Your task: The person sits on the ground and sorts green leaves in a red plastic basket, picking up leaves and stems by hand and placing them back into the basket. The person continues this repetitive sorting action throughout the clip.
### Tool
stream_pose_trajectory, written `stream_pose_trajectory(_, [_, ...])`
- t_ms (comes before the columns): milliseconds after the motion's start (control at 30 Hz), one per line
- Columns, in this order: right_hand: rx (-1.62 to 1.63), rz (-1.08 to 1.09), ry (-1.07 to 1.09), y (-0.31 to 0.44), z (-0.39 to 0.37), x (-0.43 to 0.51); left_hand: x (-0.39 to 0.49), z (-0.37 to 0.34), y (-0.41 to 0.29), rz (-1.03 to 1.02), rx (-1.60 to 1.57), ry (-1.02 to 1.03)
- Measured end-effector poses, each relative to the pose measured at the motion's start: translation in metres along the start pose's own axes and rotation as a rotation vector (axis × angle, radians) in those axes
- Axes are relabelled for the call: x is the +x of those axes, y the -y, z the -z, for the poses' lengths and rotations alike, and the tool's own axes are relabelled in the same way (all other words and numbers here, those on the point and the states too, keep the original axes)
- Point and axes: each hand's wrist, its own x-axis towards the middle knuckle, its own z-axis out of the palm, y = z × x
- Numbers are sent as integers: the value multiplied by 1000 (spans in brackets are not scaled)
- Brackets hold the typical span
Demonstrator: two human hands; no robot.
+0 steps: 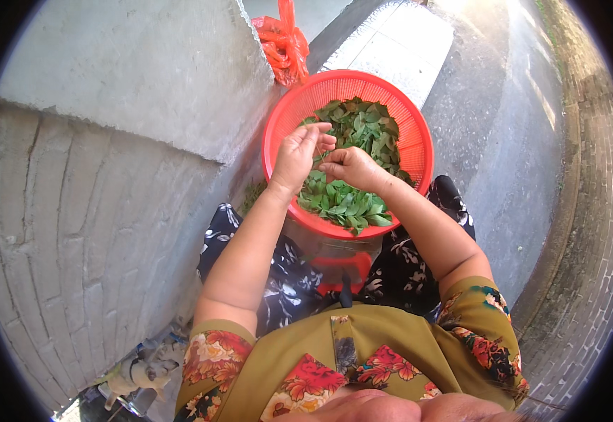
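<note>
A red plastic colander basket (418, 132) stands before me between my knees. Dark green leaves (372, 126) are heaped in its far part, and brighter green leafy sprigs (346, 203) lie in the near part. Over the basket's left side, my left hand (301, 155) has its fingers curled around a thin green stem (318, 156). My right hand (356, 168) comes in from the right, thumb and forefinger pinched on the same stem. Its fingertips are close to the left palm. Part of the stem is hidden by the fingers.
A red plastic bag (288, 50) is beside the corner of a grey wall (143, 68) at left. Beyond the basket is a white tiled slab (399, 45). Green stalks (253, 195) lie by my left knee. A dog (135, 374) is behind at lower left. A brick strip (591, 211) edges the right.
</note>
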Motion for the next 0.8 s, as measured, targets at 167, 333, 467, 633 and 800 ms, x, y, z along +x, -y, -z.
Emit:
stream_pose_trajectory(167, [-49, 79, -10, 4, 6, -1, 1, 8, -11, 65, -413, -145])
stream_pose_trajectory(333, [-77, 237, -22, -3, 5, 0, 0, 13, -7, 74, -566, -222])
stream_pose_trajectory(467, [327, 237, -213, -2, 4, 8, 3, 1, -18, 43, -612, -320])
stream_pose_trajectory(633, [570, -52, -525, -31, 23, 28, 1, 19, -19, -32, -453, -373])
stream_pose_trajectory(800, [-693, 235, -941, -108, 57, 42, 0, 21, -22, 7, -247, -332])
